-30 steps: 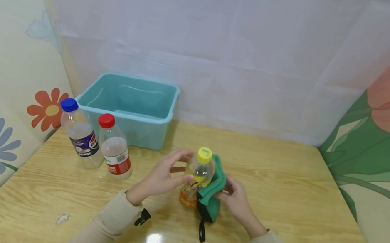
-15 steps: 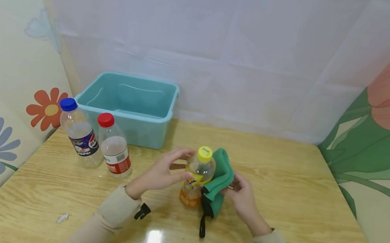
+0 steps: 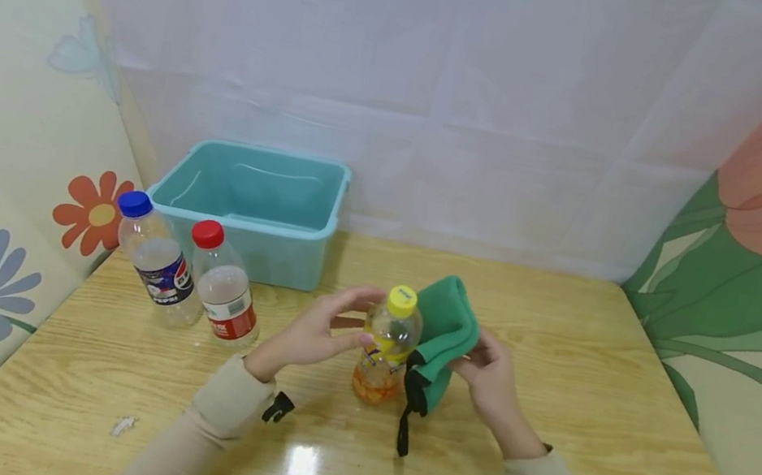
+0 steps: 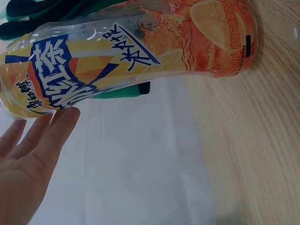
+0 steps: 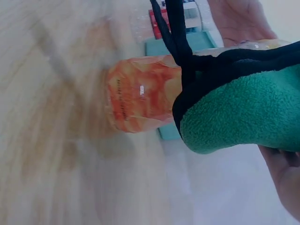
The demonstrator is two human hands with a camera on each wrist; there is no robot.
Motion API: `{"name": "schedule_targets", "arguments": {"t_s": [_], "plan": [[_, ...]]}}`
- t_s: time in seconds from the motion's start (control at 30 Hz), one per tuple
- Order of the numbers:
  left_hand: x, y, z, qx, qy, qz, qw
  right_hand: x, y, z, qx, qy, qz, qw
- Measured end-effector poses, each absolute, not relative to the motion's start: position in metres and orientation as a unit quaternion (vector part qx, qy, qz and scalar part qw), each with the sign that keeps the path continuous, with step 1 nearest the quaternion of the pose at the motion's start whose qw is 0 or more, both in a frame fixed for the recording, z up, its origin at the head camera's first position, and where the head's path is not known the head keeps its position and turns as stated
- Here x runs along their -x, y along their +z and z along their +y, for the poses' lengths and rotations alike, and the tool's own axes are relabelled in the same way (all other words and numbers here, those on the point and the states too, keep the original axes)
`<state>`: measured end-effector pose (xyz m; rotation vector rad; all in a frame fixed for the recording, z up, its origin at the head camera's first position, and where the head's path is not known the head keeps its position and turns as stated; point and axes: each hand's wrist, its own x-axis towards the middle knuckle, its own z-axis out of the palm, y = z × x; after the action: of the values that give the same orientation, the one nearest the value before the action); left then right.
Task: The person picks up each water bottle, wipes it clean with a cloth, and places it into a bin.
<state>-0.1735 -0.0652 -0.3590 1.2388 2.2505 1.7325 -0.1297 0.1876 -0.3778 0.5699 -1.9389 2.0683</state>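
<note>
We see the yellow-capped bottle (image 3: 386,353) standing upright near the middle of the bench (image 3: 599,360), though we cannot tell whether its base quite rests on the wood. Our left hand (image 3: 313,334) holds it at the upper body, thumb on the near side and fingers reaching round the far side, their tips against the label in the left wrist view; the grasp looks light. Our right hand (image 3: 494,384) pinches a folded green cloth (image 3: 444,333) between thumb and fingers, bringing it up to the bottle's right side, with a black loop (image 3: 404,434) hanging from its lower edge. From how cloth and bottle meet, we judge the step in hand to be wiping the outside of the bottle. The next move, as we read it, calls for the left hand to keep the bottle steady while the right hand lays the cloth flat against the plastic and works it along the side; turning the bottle would expose the part under our left fingers. Well apart to the left, a blue-capped bottle (image 3: 162,270) and a red-capped bottle (image 3: 226,296) stand just in front of a teal tub (image 3: 281,260).
</note>
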Motion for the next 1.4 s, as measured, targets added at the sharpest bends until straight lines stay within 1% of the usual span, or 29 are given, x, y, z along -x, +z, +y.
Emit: {"name": "schedule_targets", "arguments": {"t_s": [0.13, 0.27, 0.5, 0.57, 0.63, 0.77, 0.87, 0.97, 1.1, 1.4], "plan": [[0.175, -0.358, -0.065, -0.406, 0.558, 0.723, 0.028, 0.130, -0.374, 0.191, -0.225, 0.725, -0.637, 0.136], [0.177, -0.358, -0.066, -0.409, 0.561, 0.719, 0.037, 0.130, -0.374, 0.196, -0.246, 0.730, -0.623, 0.136], [0.179, -0.360, -0.067, -0.411, 0.565, 0.714, 0.036, 0.130, -0.378, 0.204, -0.236, 0.723, -0.633, 0.142], [0.178, -0.361, -0.066, -0.412, 0.568, 0.712, 0.020, 0.130, -0.379, 0.205, -0.236, 0.726, -0.630, 0.145], [0.174, -0.359, -0.063, -0.404, 0.568, 0.717, -0.008, 0.129, -0.380, 0.205, -0.238, 0.727, -0.628, 0.147], [0.163, -0.354, -0.058, -0.378, 0.545, 0.744, -0.086, 0.128, -0.380, 0.205, -0.234, 0.726, -0.630, 0.148], [0.159, -0.357, -0.053, -0.362, 0.515, 0.765, -0.134, 0.128, -0.379, 0.205, -0.230, 0.723, -0.634, 0.149], [0.156, -0.360, -0.051, -0.351, 0.495, 0.777, -0.167, 0.128, -0.378, 0.205, -0.228, 0.716, -0.642, 0.153], [0.153, -0.358, -0.048, -0.342, 0.481, 0.787, -0.180, 0.128, -0.377, 0.204, -0.224, 0.703, -0.656, 0.158], [0.155, -0.364, -0.047, -0.353, 0.498, 0.775, -0.163, 0.130, -0.376, 0.202, -0.224, 0.700, -0.660, 0.156]]}}
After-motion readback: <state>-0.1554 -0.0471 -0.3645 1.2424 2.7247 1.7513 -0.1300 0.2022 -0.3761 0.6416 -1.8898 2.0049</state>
